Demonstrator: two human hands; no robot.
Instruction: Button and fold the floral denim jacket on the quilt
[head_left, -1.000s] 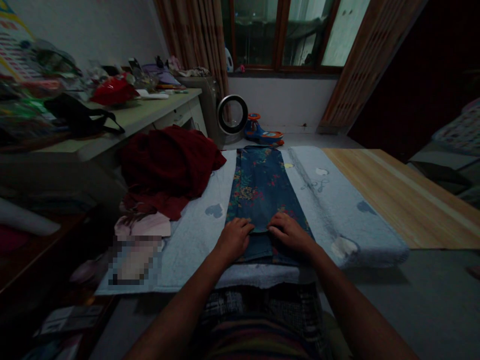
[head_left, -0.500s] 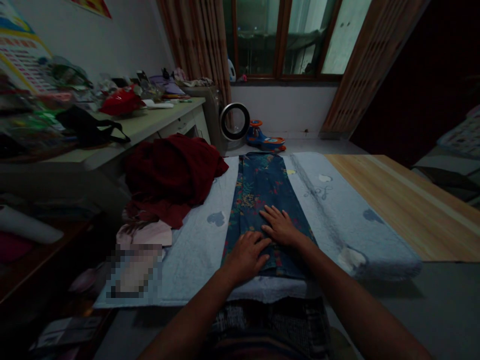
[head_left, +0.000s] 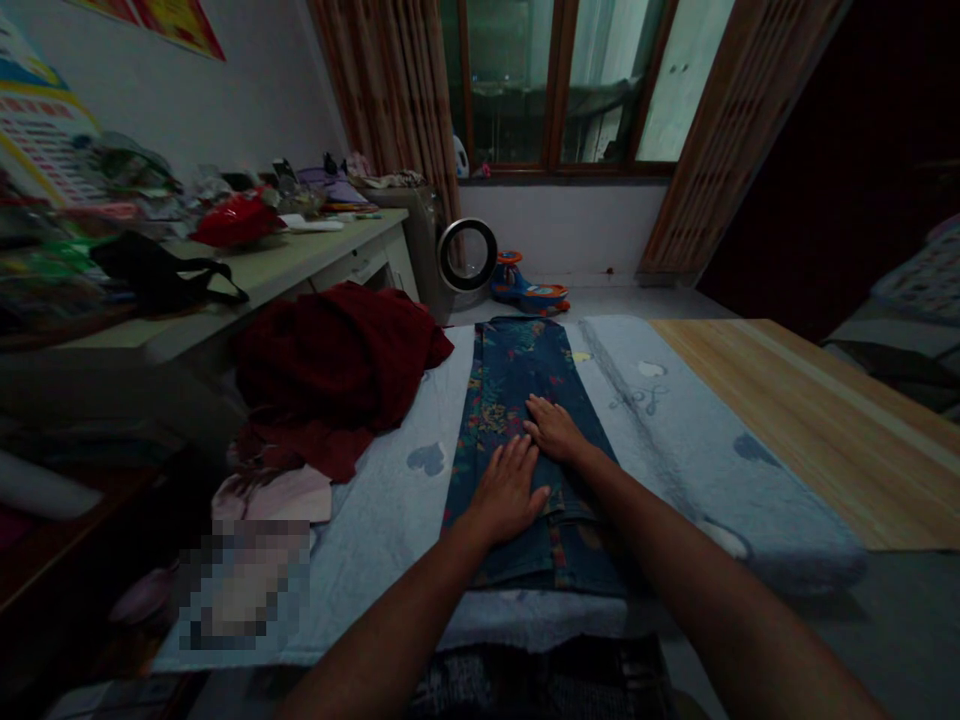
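Note:
A long blue floral garment lies folded lengthwise on a pale blue towel in front of me. My left hand rests flat on the garment near its middle, fingers stretched out. My right hand lies flat a little farther along and to the right, fingers also spread. Neither hand holds anything. A dark red cloth pile sits to the left of the garment on the towel's edge.
A wooden board extends to the right under the towel. A cluttered desk with a black bag stands at left. A round fan and a toy car sit on the floor under the window.
Both hands went from pinching the garment's near edge to lying flat, then slid away from me along the cloth. The camera leaned forward.

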